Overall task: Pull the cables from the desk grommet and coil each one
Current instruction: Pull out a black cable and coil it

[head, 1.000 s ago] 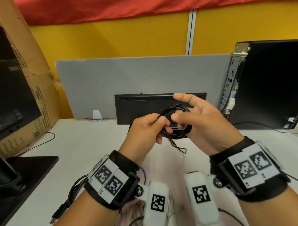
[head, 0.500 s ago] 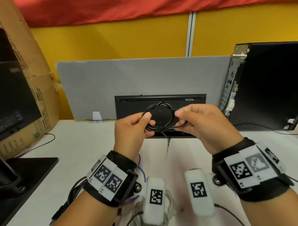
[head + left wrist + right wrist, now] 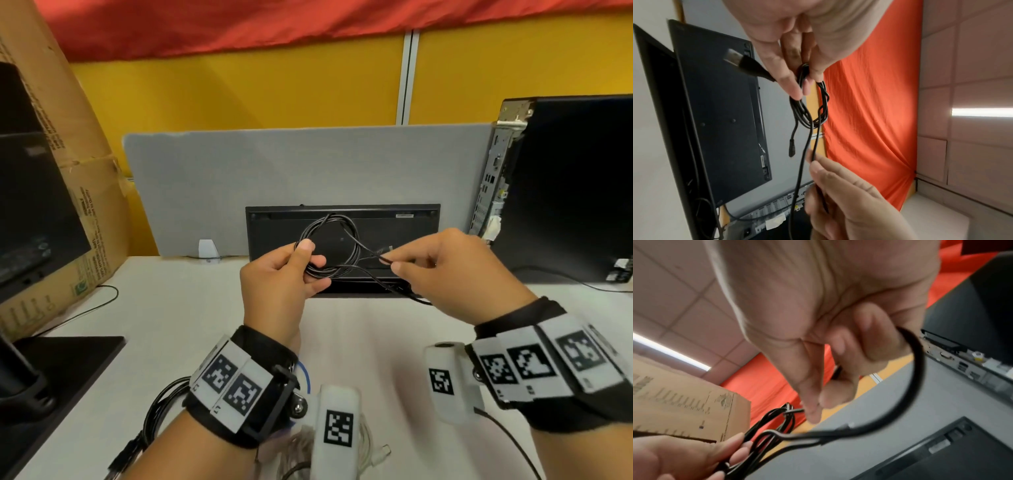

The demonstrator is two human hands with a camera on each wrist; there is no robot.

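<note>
In front of the keyboard (image 3: 342, 219), the left hand (image 3: 274, 284) is gripping the black cable (image 3: 329, 246) coil; right hand (image 3: 442, 270) fingers are pinching its loose end.

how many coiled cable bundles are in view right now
3, perhaps more hidden. Thin black cable coil held by left hand, its tail pinched by right hand; thick black coil on the desk beside the left wrist; white coil beneath the wrists.

The thin black cable (image 3: 329, 246) looks like smooth, slightly shiny rubber. The keyboard (image 3: 394, 226) is dull black plastic. The divider panel (image 3: 291, 171) is soft grey felt. The cardboard box (image 3: 68, 144) is rough brown paper. The computer tower (image 3: 496, 178) has bare shiny metal at its back.
</note>
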